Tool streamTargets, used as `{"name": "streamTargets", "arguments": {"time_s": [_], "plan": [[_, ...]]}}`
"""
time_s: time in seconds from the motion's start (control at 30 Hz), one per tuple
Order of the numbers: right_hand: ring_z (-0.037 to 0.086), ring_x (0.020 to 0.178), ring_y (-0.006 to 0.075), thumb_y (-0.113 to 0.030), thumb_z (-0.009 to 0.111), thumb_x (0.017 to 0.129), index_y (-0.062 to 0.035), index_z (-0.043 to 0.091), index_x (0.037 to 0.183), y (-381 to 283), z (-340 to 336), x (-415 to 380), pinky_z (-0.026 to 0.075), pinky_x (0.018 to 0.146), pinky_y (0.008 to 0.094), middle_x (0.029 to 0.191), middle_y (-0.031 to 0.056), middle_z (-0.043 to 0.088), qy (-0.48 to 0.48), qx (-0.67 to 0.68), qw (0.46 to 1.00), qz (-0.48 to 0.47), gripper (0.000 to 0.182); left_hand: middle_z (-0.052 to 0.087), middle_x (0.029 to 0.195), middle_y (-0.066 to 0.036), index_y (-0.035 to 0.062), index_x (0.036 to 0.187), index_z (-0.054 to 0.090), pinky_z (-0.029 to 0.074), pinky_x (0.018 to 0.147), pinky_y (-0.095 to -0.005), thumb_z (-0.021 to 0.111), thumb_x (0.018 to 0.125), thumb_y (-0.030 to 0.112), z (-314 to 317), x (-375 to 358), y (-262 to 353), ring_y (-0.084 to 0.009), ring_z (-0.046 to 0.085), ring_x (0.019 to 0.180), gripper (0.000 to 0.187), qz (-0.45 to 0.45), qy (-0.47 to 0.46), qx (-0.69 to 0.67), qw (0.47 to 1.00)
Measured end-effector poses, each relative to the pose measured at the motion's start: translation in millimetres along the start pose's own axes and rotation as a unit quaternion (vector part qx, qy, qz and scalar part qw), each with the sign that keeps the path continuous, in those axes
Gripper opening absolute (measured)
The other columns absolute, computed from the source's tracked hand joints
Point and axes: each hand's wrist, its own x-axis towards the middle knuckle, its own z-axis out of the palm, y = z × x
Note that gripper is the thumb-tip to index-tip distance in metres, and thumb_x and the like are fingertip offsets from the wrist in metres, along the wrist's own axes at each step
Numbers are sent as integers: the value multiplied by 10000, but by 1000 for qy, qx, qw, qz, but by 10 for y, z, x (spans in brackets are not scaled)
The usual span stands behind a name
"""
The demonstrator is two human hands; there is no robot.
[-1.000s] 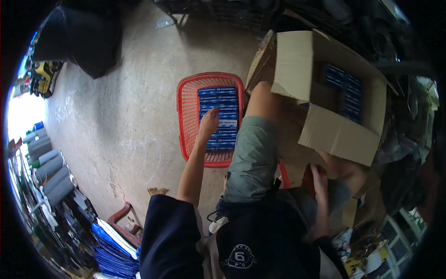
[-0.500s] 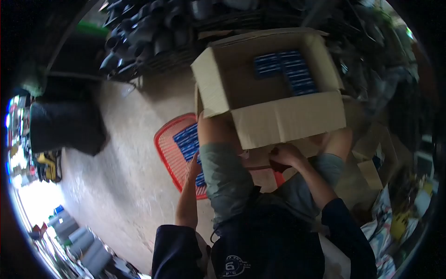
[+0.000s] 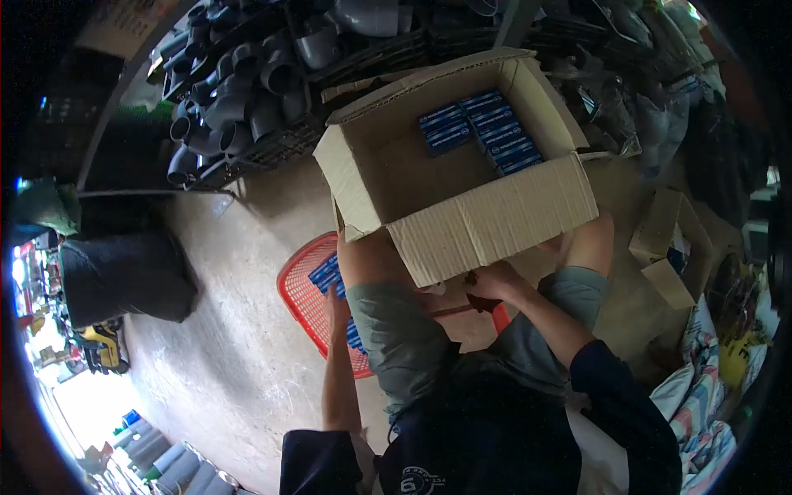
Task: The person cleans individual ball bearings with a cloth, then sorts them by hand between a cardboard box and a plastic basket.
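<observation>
My left hand point(image 3: 337, 307) is wrapped round some small blue boxes point(image 3: 327, 275) above a red plastic basket point(image 3: 299, 290), partly hidden by my leg. More blue boxes lie in the basket below that hand. My right hand point(image 3: 497, 281) is closed between my knees, just under the front flap of the large open carton point(image 3: 495, 216); something dark brown shows at its fingers, too unclear to name. Inside the carton, blue boxes point(image 3: 505, 140) stand in rows at the back and right side.
Crates of grey pipe fittings point(image 3: 235, 99) line the back. A small open carton point(image 3: 660, 223) sits at the right, near a heap of patterned cloth point(image 3: 701, 396). A dark sack point(image 3: 128, 276) and grey pipes point(image 3: 177, 470) are at the left.
The view has shifted, so the carton appears further left. My left hand has raised blue boxes from the basket. My right hand stays closed under the carton flap.
</observation>
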Motion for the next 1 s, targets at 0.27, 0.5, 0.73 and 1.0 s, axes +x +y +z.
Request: {"name": "streamTargets", "arguments": {"time_s": [0.27,0.5,0.73,1.0], "plan": [[667,1070,370,-404,702,831,-64,695,1153,-206,-59,40,524,947,474,1142,184,693,5,-17,997,-80,468,677,1014,-116,-25,1174,615,520,886,-328,516,966,19,-1607,-837,2968,-205,658,964,235,261,169,-315,897],[677,1051,345,-425,717,788,-113,605,1318,-243,83,81,515,926,457,1102,163,719,-86,-50,993,-59,625,622,1240,-208,48,1285,576,491,987,-455,714,853,124,-670,452,4698,-393,584,1198,460,480,-108,38,870],[647,1135,330,-347,687,815,-124,665,1242,-38,245,59,501,972,477,1188,146,697,8,18,997,-81,483,436,1371,-280,41,1414,336,489,981,-534,825,778,202,253,1423,4372,-460,508,1240,818,426,-21,338,839],[672,1106,310,-375,681,819,-90,754,1103,-49,-246,-296,528,954,473,1131,151,723,20,21,998,-58,409,531,1247,-244,47,1222,419,518,912,-535,865,731,221,284,1300,4528,-453,580,1124,686,437,4,312,844]]}}
